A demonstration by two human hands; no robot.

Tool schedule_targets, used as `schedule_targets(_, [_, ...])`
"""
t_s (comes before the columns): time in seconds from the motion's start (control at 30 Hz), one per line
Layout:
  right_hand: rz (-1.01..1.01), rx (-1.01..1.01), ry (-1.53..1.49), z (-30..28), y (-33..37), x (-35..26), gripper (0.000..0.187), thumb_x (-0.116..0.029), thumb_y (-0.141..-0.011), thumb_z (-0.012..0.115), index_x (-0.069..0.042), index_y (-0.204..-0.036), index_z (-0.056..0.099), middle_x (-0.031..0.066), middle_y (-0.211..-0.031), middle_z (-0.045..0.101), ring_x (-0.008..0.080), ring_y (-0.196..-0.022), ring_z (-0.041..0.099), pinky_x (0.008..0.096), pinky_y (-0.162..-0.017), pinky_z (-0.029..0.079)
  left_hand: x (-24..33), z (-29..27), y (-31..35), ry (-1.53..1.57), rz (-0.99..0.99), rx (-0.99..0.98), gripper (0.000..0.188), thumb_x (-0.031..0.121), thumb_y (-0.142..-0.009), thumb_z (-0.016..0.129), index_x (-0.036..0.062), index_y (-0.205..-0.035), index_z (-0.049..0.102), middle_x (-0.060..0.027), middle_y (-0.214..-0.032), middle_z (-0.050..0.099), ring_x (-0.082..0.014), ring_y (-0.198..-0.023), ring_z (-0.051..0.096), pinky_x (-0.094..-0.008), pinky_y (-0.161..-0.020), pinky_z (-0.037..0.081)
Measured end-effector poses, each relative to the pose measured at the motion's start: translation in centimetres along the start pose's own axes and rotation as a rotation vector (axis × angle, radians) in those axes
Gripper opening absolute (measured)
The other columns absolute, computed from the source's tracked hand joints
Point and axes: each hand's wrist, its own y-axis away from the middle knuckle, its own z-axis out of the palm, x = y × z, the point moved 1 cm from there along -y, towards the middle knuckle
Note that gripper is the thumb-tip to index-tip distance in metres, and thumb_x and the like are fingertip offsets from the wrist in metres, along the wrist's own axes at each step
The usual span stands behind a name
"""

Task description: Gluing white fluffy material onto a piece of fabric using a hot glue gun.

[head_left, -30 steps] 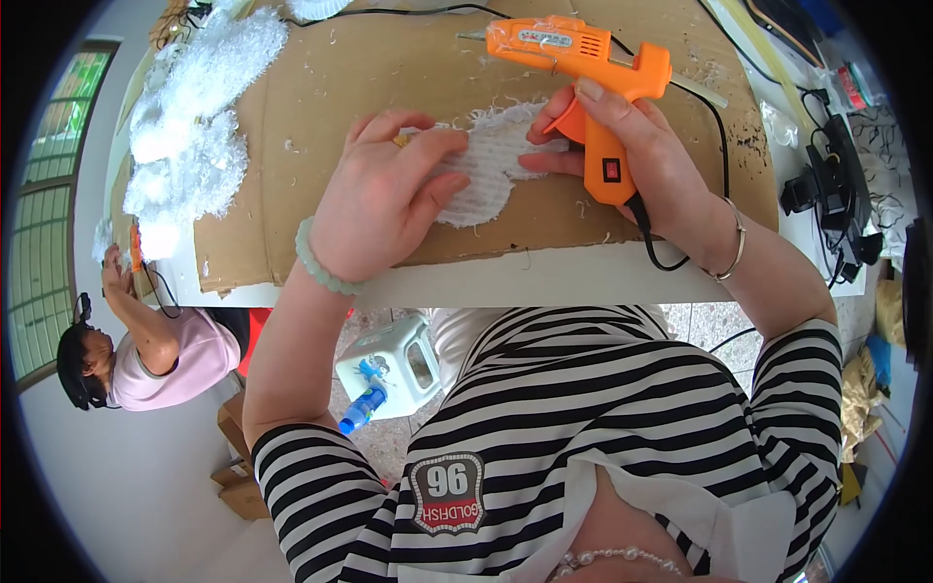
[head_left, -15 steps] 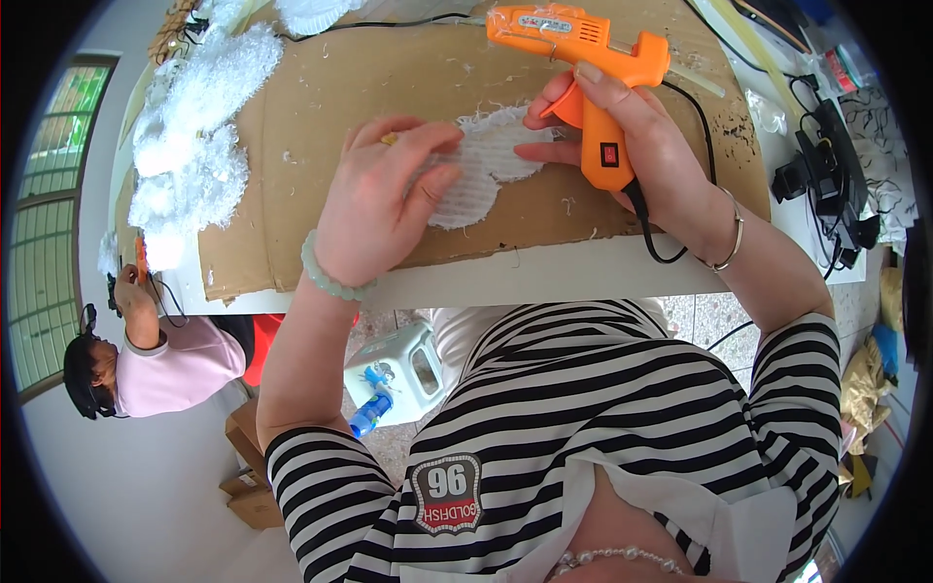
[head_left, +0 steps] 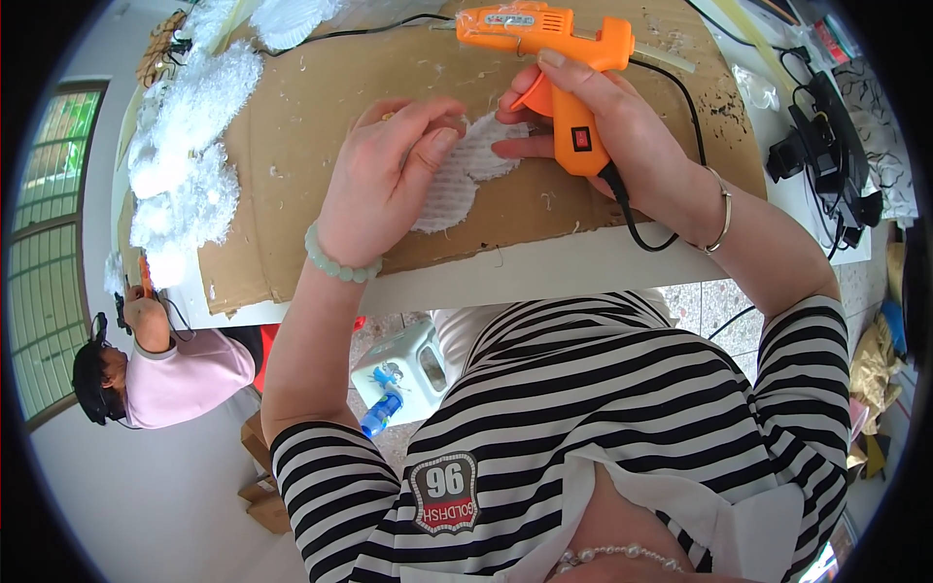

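My right hand [head_left: 622, 121] grips an orange hot glue gun [head_left: 580, 126] by its handle, with fingers around the orange trigger. The nozzle points left, and a translucent glue stick [head_left: 671, 56] pokes out of its back end. Below the gun a white ribbed piece of fabric [head_left: 452, 189] with frayed edges lies on a cardboard sheet [head_left: 301, 146]. My left hand [head_left: 374, 175] is over the fabric's left side, its fingers curled and the thumb close to the index finger. Whether anything small is between those fingertips is hidden.
Fluffy white tinsel-like material [head_left: 190, 146] heaps along the left, near a white ribbed shell-like piece [head_left: 292, 19]. Black cables cross the cardboard. A black device [head_left: 831, 155] stands at right. At far left another person [head_left: 185, 379] works; a white stool [head_left: 403, 374] stands below the table.
The glue gun and my right hand have shifted slightly left and up in view. My left thumb has come closer to its index finger. The whole view has turned a little.
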Motion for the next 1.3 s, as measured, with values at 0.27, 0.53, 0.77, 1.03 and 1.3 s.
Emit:
schedule_targets(0.27, [-0.066,0.001,-0.027,-0.8,-0.7,0.1,0.038,-0.041,-0.097,0.047,-0.004,-0.103,0.057,0.0092,-0.102,0.061,0.0285,-0.095,0.066,0.0289,-0.074,0.056,2.0,0.0,0.7,-0.456,0.28,-0.043,0.023,0.011,-0.081,0.066,0.0073,-0.103,0.065,-0.0066,-0.074,0.066,-0.0292,-0.086,0.061,-0.0424,-0.086,0.043])
schedule_targets(0.53, [-0.075,0.045,0.035,-1.4,-0.3,-1.4,0.037,-0.038,-0.097,0.047,-0.003,-0.103,0.056,0.0092,-0.101,0.061,0.0282,-0.095,0.066,0.0308,-0.079,0.055,0.8,-0.5,0.2,-0.046,0.033,0.062,0.018,0.014,-0.09,0.058,0.0033,-0.103,0.063,-0.0107,-0.077,0.064,-0.0312,-0.082,0.061,-0.0412,-0.086,0.044])
schedule_targets(0.77, [-0.038,0.071,0.04,-1.2,0.0,-1.9,0.036,-0.036,-0.098,0.047,-0.002,-0.103,0.056,0.0102,-0.1,0.061,0.029,-0.095,0.066,0.032,-0.081,0.055,1.0,1.2,-0.6,-0.195,0.223,-0.01,0.017,0.013,-0.085,0.063,0.0054,-0.1,0.063,-0.0094,-0.079,0.066,-0.0326,-0.088,0.06,-0.0424,-0.087,0.044])
schedule_targets(1.03, [-0.185,0.046,-0.027,-1.5,-0.8,-1.3,0.036,-0.035,-0.098,0.048,-0.001,-0.106,0.057,0.0099,-0.099,0.062,0.0259,-0.094,0.066,0.0322,-0.08,0.055,3.1,1.9,0.0,-0.496,0.296,-0.08,0.024,0.016,-0.077,0.07,0.0085,-0.098,0.063,-0.0052,-0.088,0.068,-0.0267,-0.097,0.057,-0.0456,-0.09,0.04])
schedule_targets(1.3, [-0.226,-0.1,0.072,-0.2,-1.4,-0.2,0.033,-0.032,-0.098,0.05,-0.002,-0.108,0.057,0.0067,-0.098,0.061,0.0144,-0.093,0.06,0.0352,-0.083,0.055,3.7,2.0,0.8,-0.598,0.278,-0.115,0.027,0.018,-0.077,0.07,0.0091,-0.101,0.062,-0.0036,-0.096,0.067,-0.0249,-0.098,0.055,-0.0469,-0.093,0.038])
